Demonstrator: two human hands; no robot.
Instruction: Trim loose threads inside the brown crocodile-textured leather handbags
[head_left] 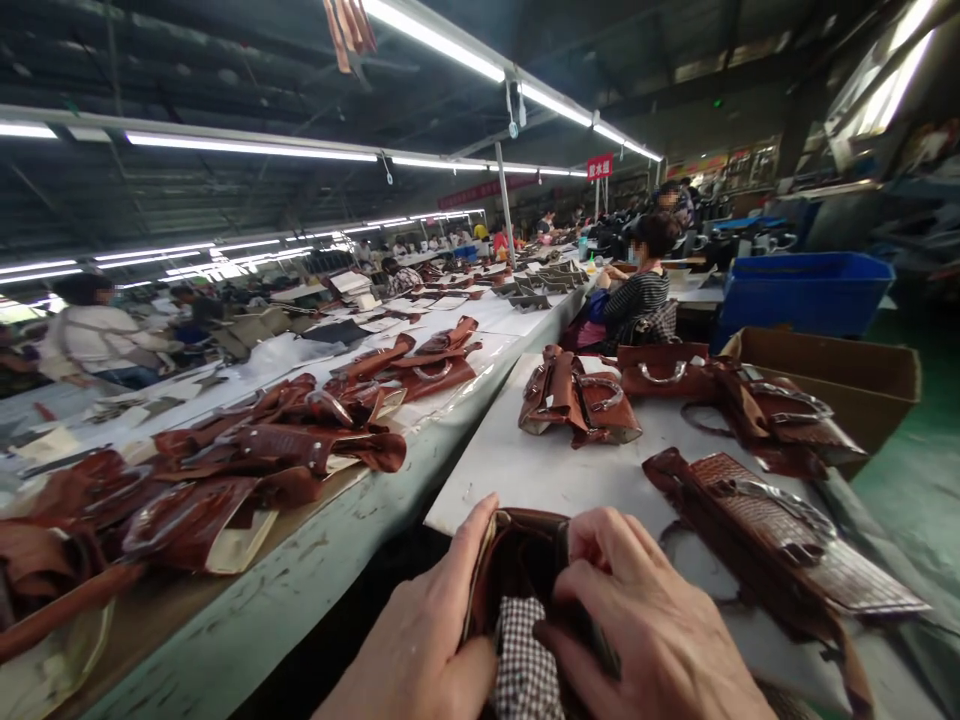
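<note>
Low in the middle of the head view, a dark brown bag piece is spread between my two hands, its inside dark. My left hand grips its left edge, with the thumb bent near the front and a finger along the outside. The fingers of my right hand are curled round the right edge and partly inside. Black-and-white checked cloth shows between my hands; whether it belongs to the bag is unclear. Beyond my right hand lies a brown crocodile-patterned handbag with a wrapped handle.
More brown handbags lie on the white table ahead. Several others are heaped along the long bench at left. A cardboard box and a blue bin stand at right. A person in stripes sits ahead.
</note>
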